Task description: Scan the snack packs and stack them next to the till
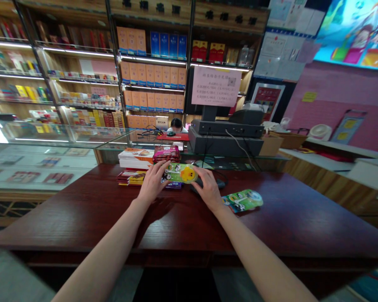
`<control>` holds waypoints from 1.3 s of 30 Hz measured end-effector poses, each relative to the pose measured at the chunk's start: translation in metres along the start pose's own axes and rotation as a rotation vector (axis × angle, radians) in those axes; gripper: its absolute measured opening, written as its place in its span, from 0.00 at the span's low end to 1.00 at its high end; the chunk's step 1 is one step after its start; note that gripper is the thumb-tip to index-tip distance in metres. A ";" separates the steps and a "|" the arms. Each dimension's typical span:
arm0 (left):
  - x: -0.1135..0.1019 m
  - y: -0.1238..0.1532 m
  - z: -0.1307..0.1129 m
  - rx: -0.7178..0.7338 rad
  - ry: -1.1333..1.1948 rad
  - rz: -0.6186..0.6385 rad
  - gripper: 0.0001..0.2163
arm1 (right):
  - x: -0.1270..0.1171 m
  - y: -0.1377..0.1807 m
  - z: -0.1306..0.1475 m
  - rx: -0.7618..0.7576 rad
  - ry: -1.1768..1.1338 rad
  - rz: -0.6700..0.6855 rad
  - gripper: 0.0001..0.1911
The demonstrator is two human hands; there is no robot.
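Observation:
Between my two hands is a green package with a yellow duck shape at its right end, held just above the table in front of the stacked goods. My left hand grips its left end, thumb below and fingers on top. At the right end, by the duck, my right hand pinches the edge. A second green package of similar look lies on the table, right of my right wrist. Behind my hands are a white and orange box, dark red packets and flat yellow and red packets.
The dark red wooden table spans the front. Behind it stand a glass counter, a monitor with a pink paper sign and a black cash drawer. A person is partly visible before shelves of boxes.

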State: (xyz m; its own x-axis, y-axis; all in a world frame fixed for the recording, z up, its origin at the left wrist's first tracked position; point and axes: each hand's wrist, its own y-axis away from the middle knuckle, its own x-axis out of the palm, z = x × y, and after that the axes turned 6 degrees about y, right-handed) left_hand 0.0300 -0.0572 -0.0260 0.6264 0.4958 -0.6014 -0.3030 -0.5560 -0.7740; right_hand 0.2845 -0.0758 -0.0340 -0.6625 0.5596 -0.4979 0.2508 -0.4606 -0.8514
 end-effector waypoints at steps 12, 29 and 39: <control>-0.046 0.032 0.031 -0.025 -0.018 0.112 0.32 | 0.011 -0.010 0.032 -0.100 0.064 0.197 0.31; -0.089 0.083 0.064 -0.240 0.092 0.256 0.32 | 0.057 -0.006 0.077 -0.052 0.050 0.446 0.26; -0.080 0.093 0.081 -0.500 0.448 0.268 0.27 | 0.066 0.001 0.077 0.020 -0.020 0.527 0.20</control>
State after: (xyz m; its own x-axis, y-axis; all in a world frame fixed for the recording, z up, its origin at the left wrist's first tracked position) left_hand -0.1067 -0.0945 -0.0659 0.8434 0.0382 -0.5360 -0.1897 -0.9120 -0.3636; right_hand 0.1863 -0.0925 -0.0556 -0.4637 0.2349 -0.8543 0.5401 -0.6894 -0.4827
